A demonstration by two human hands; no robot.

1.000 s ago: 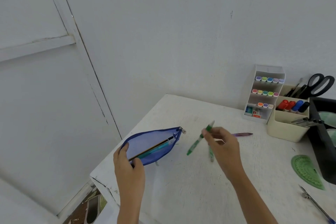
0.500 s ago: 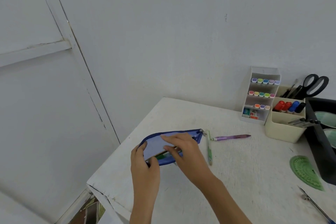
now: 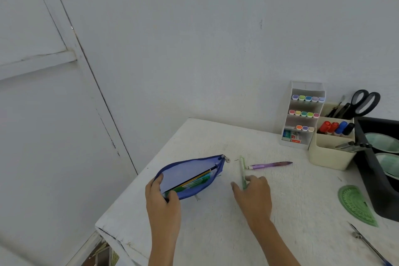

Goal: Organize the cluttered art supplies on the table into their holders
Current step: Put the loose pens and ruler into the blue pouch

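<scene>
Left hand (image 3: 164,198) grips blue pouch (image 3: 190,174) end (mouth held open for loading); right hand (image 3: 254,194) pinches green pen (image 3: 242,168) beside it.

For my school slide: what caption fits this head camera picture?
Left hand grips a blue mesh pouch; right hand pinches a green pen on the white table.

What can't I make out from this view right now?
Head view only.
- Lower end of the green pen: hidden by the right hand; firm pinch unclear.
- Contents of the pouch: blurred by mesh, near end covered by the left hand.
- The black tray and compass: cut off by the right and bottom edges.
- Labels on the boxes in the rack: too small.
</scene>
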